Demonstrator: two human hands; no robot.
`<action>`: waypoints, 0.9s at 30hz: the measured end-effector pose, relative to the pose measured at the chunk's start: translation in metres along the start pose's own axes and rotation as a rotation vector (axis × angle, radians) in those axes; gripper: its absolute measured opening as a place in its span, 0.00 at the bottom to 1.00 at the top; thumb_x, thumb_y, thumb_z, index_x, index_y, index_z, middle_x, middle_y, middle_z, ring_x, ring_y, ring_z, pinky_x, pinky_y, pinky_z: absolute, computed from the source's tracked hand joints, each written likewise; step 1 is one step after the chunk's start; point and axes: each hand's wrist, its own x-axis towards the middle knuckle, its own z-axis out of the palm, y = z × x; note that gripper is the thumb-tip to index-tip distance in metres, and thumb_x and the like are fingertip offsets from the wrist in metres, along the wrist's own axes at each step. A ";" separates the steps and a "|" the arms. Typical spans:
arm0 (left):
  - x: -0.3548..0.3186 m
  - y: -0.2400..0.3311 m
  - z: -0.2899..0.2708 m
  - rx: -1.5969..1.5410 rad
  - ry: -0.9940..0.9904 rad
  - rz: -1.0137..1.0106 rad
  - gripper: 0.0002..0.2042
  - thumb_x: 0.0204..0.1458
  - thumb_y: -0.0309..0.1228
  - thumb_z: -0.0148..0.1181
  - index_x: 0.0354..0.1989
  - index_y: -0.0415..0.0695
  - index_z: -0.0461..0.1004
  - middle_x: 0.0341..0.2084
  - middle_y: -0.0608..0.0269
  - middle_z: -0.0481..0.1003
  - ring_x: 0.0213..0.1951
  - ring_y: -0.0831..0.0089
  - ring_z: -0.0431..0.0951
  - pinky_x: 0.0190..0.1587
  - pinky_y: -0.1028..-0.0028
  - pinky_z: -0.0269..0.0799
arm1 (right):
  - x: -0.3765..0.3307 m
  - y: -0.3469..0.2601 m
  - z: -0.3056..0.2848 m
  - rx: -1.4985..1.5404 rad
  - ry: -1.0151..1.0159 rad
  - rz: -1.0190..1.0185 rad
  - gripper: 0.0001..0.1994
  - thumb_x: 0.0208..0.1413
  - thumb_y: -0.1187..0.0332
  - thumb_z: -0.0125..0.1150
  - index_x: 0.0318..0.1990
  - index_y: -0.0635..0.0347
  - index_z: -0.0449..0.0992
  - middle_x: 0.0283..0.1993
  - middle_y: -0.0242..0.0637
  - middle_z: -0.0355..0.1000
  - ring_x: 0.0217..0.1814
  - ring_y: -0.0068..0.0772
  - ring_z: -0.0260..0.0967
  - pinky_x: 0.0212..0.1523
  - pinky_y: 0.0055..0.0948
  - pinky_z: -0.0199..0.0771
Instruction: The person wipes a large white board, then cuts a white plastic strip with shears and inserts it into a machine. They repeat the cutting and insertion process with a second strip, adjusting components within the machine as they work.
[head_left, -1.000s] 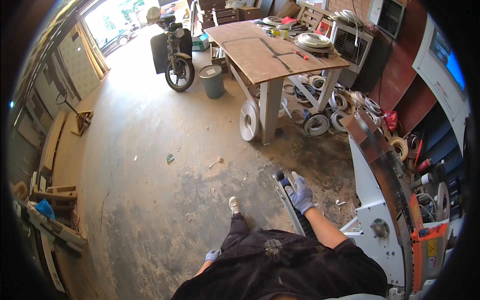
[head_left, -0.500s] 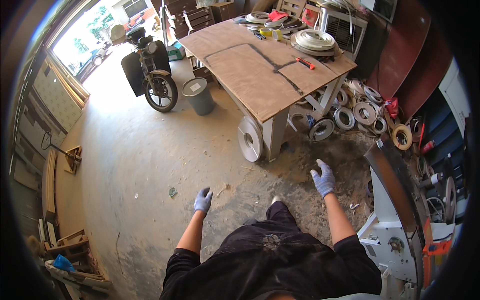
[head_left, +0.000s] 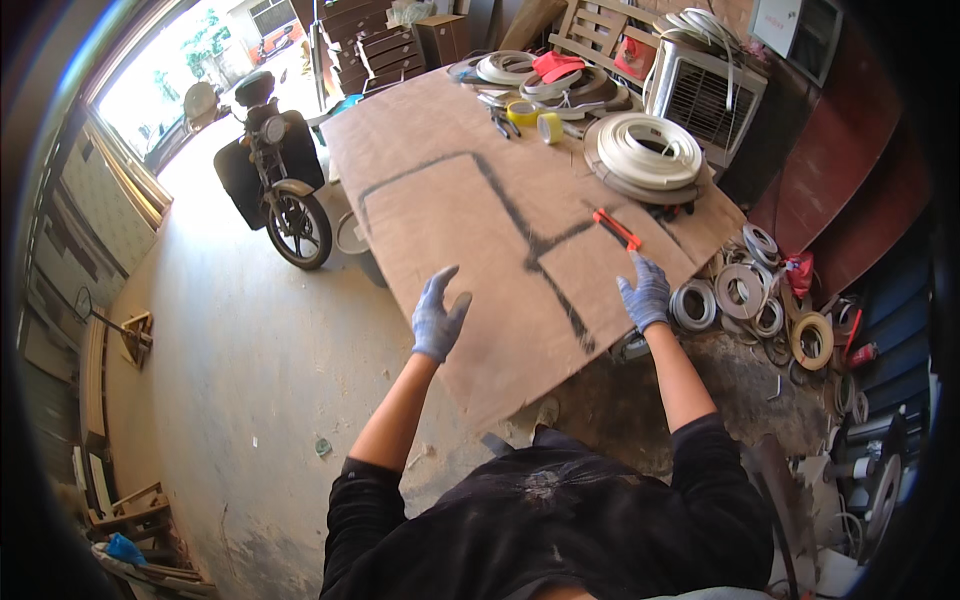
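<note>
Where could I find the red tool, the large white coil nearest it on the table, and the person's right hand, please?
Red tool (head_left: 618, 230): head view, middle of its body.
White coil (head_left: 618, 154): head view, left side of its ring.
Right hand (head_left: 648, 293): head view, middle of the gloved hand.

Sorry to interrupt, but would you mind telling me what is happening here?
A person stands at a table. The left hand and right hand, both gloved, are open and look empty, held out at its near end. The right is nearest a red tool lying there; whether they touch is unclear. White coils and yellow tape lie farther back.
</note>
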 end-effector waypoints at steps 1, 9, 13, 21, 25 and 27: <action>0.040 0.006 0.015 0.051 0.011 0.068 0.24 0.50 0.38 0.62 0.56 0.50 0.68 0.52 0.56 0.71 0.51 0.59 0.73 0.51 0.65 0.71 | 0.022 0.006 0.011 -0.022 -0.018 -0.001 0.30 0.44 0.60 0.66 0.57 0.55 0.68 0.55 0.44 0.69 0.56 0.46 0.64 0.57 0.42 0.64; 0.317 0.024 0.139 0.257 -0.069 0.073 0.28 0.48 0.45 0.62 0.58 0.54 0.65 0.54 0.53 0.69 0.56 0.54 0.69 0.55 0.60 0.66 | 0.090 0.048 0.065 -0.038 -0.080 -0.012 0.20 0.46 0.60 0.64 0.50 0.48 0.74 0.50 0.36 0.71 0.51 0.42 0.67 0.49 0.42 0.66; 0.447 0.021 0.222 0.388 -0.110 0.100 0.29 0.46 0.45 0.64 0.58 0.55 0.65 0.56 0.58 0.68 0.57 0.57 0.67 0.55 0.60 0.66 | 0.110 0.054 0.063 0.093 -0.029 0.026 0.17 0.42 0.66 0.64 0.43 0.55 0.75 0.45 0.40 0.73 0.46 0.46 0.68 0.48 0.41 0.67; 0.587 -0.010 0.366 0.810 -0.116 0.364 0.36 0.44 0.44 0.65 0.63 0.56 0.57 0.60 0.59 0.61 0.61 0.58 0.60 0.59 0.58 0.60 | 0.126 0.055 0.059 0.155 -0.098 0.061 0.21 0.41 0.65 0.65 0.46 0.58 0.74 0.42 0.42 0.72 0.43 0.46 0.68 0.46 0.42 0.67; 0.592 -0.016 0.362 0.872 -0.277 0.277 0.20 0.46 0.46 0.63 0.46 0.53 0.74 0.42 0.58 0.77 0.46 0.58 0.76 0.49 0.61 0.71 | 0.127 0.055 0.059 0.169 -0.132 0.076 0.22 0.40 0.64 0.67 0.46 0.58 0.74 0.43 0.42 0.72 0.44 0.45 0.67 0.46 0.41 0.66; 0.582 -0.013 0.340 0.824 -0.304 0.423 0.17 0.48 0.44 0.58 0.45 0.52 0.74 0.40 0.55 0.77 0.45 0.58 0.77 0.48 0.62 0.71 | 0.126 0.054 0.058 0.163 -0.127 0.064 0.22 0.40 0.64 0.67 0.46 0.58 0.74 0.43 0.41 0.72 0.44 0.45 0.67 0.47 0.41 0.66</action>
